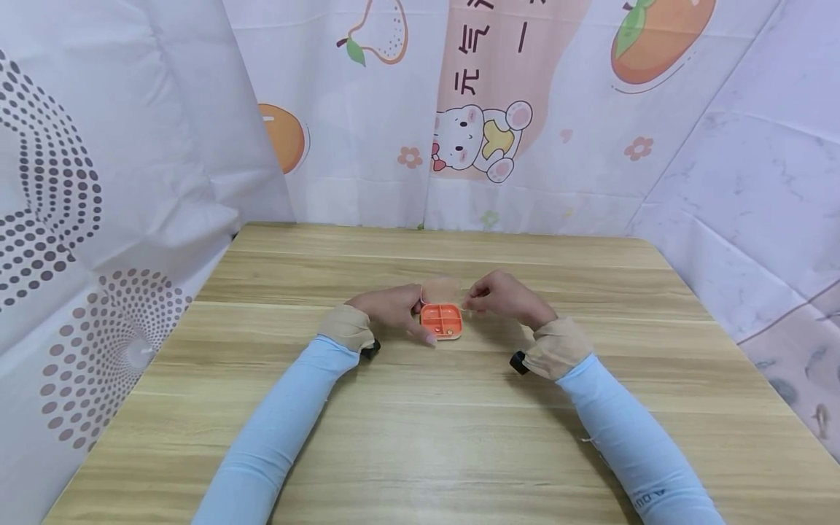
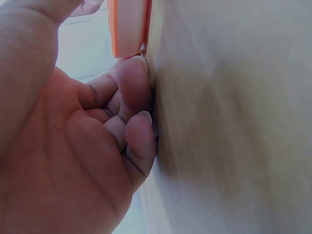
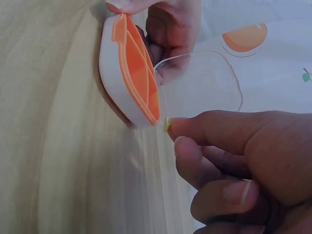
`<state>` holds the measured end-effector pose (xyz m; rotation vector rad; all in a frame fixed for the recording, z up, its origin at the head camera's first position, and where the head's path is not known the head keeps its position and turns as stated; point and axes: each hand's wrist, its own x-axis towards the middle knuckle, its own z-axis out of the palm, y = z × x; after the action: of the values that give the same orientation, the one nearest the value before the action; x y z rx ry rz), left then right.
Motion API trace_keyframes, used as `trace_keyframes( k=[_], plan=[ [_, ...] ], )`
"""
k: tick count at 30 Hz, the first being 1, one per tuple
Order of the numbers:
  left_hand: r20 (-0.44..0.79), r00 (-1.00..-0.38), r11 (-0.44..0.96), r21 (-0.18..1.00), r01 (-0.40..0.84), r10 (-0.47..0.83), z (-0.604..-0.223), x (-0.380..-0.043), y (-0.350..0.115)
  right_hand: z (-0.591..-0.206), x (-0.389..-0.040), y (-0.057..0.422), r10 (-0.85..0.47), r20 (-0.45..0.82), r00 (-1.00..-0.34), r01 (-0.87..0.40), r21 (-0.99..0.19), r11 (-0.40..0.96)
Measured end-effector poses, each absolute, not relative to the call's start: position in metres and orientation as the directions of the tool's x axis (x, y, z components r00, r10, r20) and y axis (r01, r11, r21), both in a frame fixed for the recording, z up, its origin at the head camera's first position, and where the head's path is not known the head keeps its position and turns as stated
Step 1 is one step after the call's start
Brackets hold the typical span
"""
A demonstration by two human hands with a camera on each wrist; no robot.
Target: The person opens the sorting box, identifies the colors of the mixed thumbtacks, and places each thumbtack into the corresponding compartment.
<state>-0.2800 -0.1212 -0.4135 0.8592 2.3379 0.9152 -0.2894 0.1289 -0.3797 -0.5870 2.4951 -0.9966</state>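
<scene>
A small pill box (image 1: 441, 321) with a white body, orange divided inside and clear lid (image 1: 441, 289) stands on the table, its lid raised at the back. Small light pieces lie in its two near compartments. My left hand (image 1: 395, 308) holds the box from the left, thumb at the near edge and fingers behind by the lid. In the left wrist view, curled fingertips (image 2: 136, 83) rest on the table beside the box (image 2: 129, 29). To the right of the box, my right hand (image 1: 505, 297) pinches a tiny yellow tablet-like piece (image 3: 167, 125) between thumb and index finger.
The wooden table (image 1: 459, 437) reaches to a printed curtain (image 1: 361, 146) at the back. More patterned cloth (image 1: 118, 219) hangs along the left side, and a marbled sheet (image 1: 755, 182) along the right. Each wrist carries a small black camera.
</scene>
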Motion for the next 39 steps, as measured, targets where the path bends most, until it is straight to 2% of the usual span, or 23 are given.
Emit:
trace_keyframes(
  k=[7, 19, 28, 39],
  plan=[
    [-0.181, -0.645, 0.519, 0.764, 0.382, 0.742, -0.414, -0.282, -0.119, -0.381, -0.287, 0.125, -0.522, -0.187, -0.832, -0.241, -0.725, 0.645],
    [-0.215, -0.686, 0.593, 0.711, 0.378, 0.695, -0.412, -0.28, -0.121, -0.388, -0.286, 0.116, -0.534, -0.196, -0.822, -0.244, -0.727, 0.642],
    [-0.221, -0.675, 0.583, 0.723, 0.371, 0.704, -0.411, -0.28, -0.12, -0.39, -0.283, 0.112, -0.535, -0.189, -0.823, -0.24, -0.738, 0.631],
    [-0.234, -0.687, 0.6, 0.717, 0.356, 0.688, -0.41, -0.278, -0.12, -0.392, -0.283, 0.11, -0.528, -0.18, -0.83, -0.277, -0.689, 0.67]
  ],
)
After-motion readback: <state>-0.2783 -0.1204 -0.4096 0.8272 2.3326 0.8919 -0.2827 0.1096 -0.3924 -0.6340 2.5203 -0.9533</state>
